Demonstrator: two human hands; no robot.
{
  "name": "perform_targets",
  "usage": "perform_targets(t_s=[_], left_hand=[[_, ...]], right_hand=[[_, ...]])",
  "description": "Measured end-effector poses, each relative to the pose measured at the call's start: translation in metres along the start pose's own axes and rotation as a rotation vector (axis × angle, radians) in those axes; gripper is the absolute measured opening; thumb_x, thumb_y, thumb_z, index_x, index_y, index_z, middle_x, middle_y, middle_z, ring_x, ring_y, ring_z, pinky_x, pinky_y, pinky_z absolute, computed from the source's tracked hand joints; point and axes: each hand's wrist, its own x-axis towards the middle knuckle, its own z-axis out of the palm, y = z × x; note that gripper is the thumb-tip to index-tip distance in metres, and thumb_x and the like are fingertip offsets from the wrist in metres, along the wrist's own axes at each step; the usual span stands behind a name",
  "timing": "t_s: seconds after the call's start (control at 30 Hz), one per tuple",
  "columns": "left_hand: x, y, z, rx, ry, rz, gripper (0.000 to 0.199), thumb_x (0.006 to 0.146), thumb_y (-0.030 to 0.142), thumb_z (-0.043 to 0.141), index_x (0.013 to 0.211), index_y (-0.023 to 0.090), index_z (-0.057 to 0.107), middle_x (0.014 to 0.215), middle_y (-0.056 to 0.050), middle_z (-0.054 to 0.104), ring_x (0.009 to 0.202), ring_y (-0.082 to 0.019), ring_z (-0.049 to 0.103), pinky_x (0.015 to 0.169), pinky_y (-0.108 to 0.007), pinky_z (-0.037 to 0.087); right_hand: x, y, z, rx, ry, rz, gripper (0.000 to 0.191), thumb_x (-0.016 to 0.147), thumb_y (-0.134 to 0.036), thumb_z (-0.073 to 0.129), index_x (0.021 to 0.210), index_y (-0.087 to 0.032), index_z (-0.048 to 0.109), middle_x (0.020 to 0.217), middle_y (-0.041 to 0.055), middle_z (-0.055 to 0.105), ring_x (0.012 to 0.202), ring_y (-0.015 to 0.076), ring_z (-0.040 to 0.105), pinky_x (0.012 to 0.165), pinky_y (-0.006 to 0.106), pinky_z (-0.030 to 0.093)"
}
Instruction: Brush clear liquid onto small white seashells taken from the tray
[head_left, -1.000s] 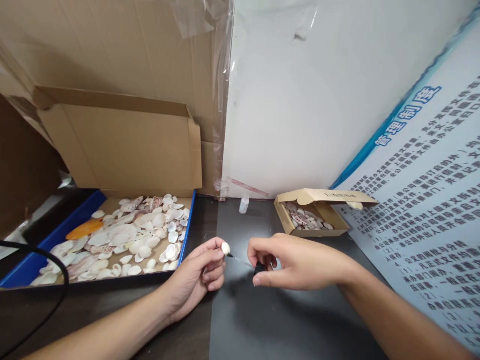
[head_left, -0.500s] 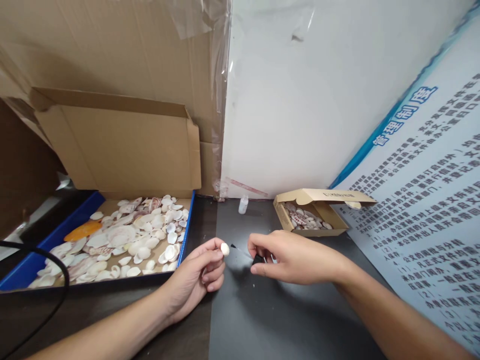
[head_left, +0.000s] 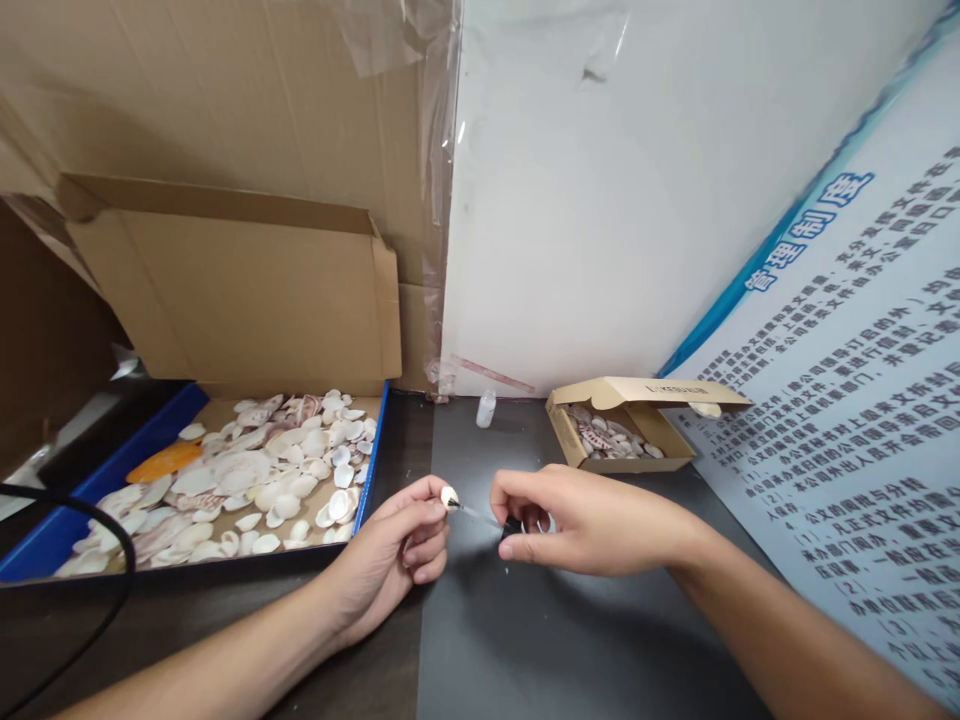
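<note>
Between thumb and fingertips, my left hand pinches a small white seashell. My right hand grips the black cap of a small applicator brush, its thin stem pointing left. The dark bristle tip meets the face of the shell. Behind the hands, a small clear bottle with whitish contents stands uncapped on the grey mat. To the left, a blue-sided cardboard box holds many white and mottled seashells.
An orange shell lies among the others at left. A small brown carton with patterned shells sits at back right, its lid half raised. A black cable loops at the left edge. A white panel and a printed poster enclose the back and right.
My right hand has shifted slightly left, bringing the brush tip from a small gap onto the shell. My left hand and the shell have stayed nearly still.
</note>
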Motion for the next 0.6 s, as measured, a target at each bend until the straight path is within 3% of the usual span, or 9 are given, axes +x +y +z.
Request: perform_targets(t_s=[0.1, 0.23, 0.4, 0.6], left_hand=[[0.0005, -0.0005, -0.0010, 0.019, -0.015, 0.002, 0.012, 0.083, 0.022, 0.064, 0.084, 0.019, 0.052, 0.055, 0.010, 0.025, 0.048, -0.007, 0.011, 0.045, -0.021, 0.018], [0.0001, -0.0004, -0.0006, 0.012, -0.003, 0.005, 0.014, 0.083, 0.022, 0.064, 0.083, 0.019, 0.050, 0.056, 0.010, 0.026, 0.049, -0.007, 0.011, 0.045, -0.021, 0.018], [-0.0006, 0.0008, 0.0014, 0.018, 0.000, 0.005, 0.015, 0.083, 0.022, 0.064, 0.083, 0.019, 0.050, 0.055, 0.011, 0.025, 0.048, -0.007, 0.011, 0.045, -0.021, 0.017], [-0.0007, 0.0001, 0.0001, 0.005, -0.004, 0.002, 0.014, 0.083, 0.022, 0.063, 0.084, 0.019, 0.050, 0.055, 0.010, 0.027, 0.048, -0.007, 0.011, 0.045, -0.021, 0.018]], right_hand=[[-0.0006, 0.0005, -0.0002, -0.074, 0.048, 0.028, 0.010, 0.091, -0.029, 0.064, 0.095, -0.021, 0.058, 0.074, -0.0028, 0.059, 0.064, 0.0136, 0.052, 0.059, 0.022, 0.035], [-0.0017, -0.0002, -0.0015, 0.067, -0.029, -0.038, 0.014, 0.091, -0.032, 0.065, 0.097, -0.021, 0.056, 0.075, -0.0034, 0.058, 0.067, 0.0130, 0.054, 0.060, 0.020, 0.039], [-0.0007, -0.0004, -0.0015, -0.033, 0.040, 0.005, 0.012, 0.091, -0.029, 0.064, 0.094, -0.021, 0.057, 0.072, -0.0042, 0.057, 0.064, 0.0124, 0.052, 0.058, 0.021, 0.036], [0.0002, 0.0019, 0.0010, 0.011, 0.004, -0.020, 0.014, 0.091, -0.030, 0.066, 0.096, -0.021, 0.057, 0.076, -0.0041, 0.059, 0.067, 0.0121, 0.054, 0.060, 0.020, 0.037]])
